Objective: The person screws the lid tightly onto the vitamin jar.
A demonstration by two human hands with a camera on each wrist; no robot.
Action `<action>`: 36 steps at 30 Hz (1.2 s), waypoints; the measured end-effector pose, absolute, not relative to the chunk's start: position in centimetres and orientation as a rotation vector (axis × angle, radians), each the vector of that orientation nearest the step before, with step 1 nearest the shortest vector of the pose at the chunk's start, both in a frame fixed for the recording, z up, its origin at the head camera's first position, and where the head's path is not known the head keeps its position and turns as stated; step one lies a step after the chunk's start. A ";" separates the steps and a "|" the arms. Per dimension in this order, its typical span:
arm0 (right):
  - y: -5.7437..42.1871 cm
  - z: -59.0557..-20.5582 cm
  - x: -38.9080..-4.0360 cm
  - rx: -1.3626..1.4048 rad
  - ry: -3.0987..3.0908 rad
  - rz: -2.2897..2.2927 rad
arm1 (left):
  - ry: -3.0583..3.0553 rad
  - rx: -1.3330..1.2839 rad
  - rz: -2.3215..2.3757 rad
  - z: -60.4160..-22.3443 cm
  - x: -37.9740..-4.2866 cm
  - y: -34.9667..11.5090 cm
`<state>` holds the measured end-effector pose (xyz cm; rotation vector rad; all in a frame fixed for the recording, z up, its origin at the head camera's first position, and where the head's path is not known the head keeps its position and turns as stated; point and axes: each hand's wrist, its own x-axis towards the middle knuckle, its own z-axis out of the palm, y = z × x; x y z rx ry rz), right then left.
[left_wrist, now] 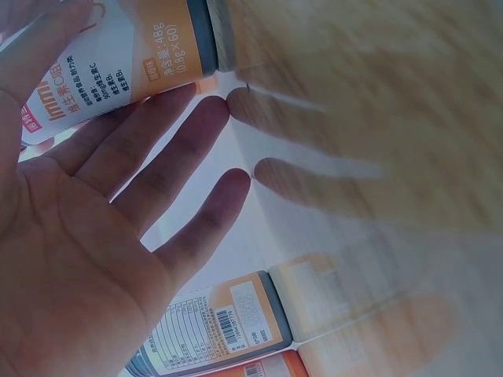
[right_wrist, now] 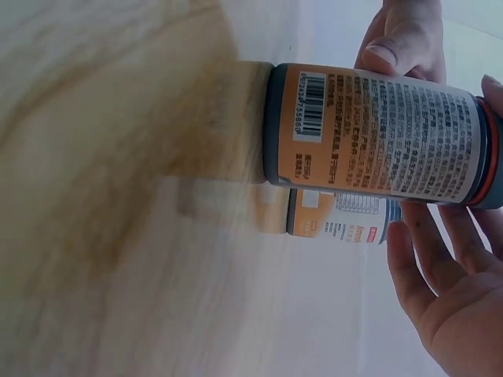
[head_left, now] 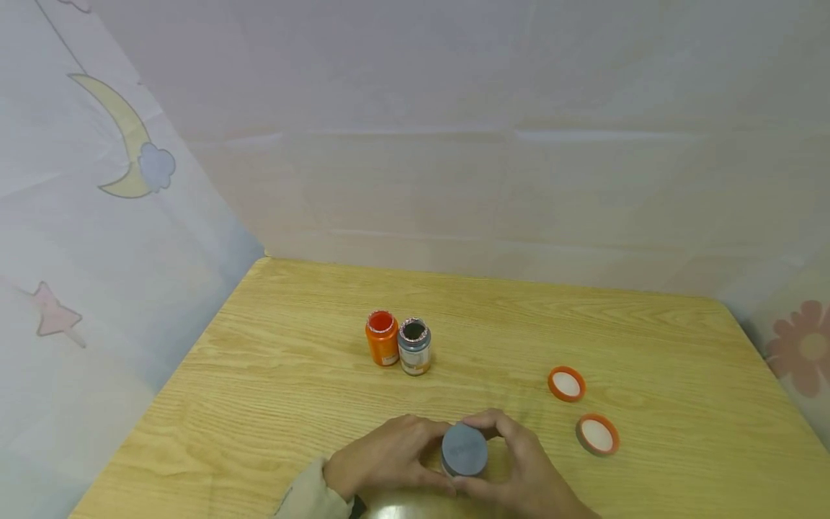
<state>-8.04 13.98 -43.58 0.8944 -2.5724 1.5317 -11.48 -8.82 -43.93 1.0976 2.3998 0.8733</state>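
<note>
A grey-capped vitamin bottle [right_wrist: 354, 129] with an orange and white label stands upright at the table's near side. My left hand [head_left: 389, 458] holds its body from the left, thumb on the near side and fingers behind. From the right, my right hand [head_left: 525, 468] grips around the grey cap [head_left: 464, 450], index finger at the far edge and thumb at the near edge. A thin orange-red ring shows below the cap in the right wrist view. Beyond the hands, an orange bottle [head_left: 382, 352] and a grey bottle [head_left: 415, 360] stand side by side, both uncapped.
Two lids, an orange lid [head_left: 567, 383] and an orange-rimmed lid [head_left: 597, 435], lie with their white insides up, right of my right hand. The wooden table [head_left: 272, 404] meets a pale printed cloth [head_left: 415, 180] at the back and sides.
</note>
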 end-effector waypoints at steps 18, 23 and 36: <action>14.5 -44.1 -8.5 1.144 -2.417 1.418 | 2.431 1.085 0.847 -43.9 -11.4 -8.9; 14.3 -44.0 -8.2 1.047 -2.430 1.492 | 2.410 1.082 0.859 -43.9 -11.4 -8.8; 14.3 -43.8 -8.2 1.071 -2.451 1.417 | 2.413 1.072 0.852 -43.8 -11.3 -8.9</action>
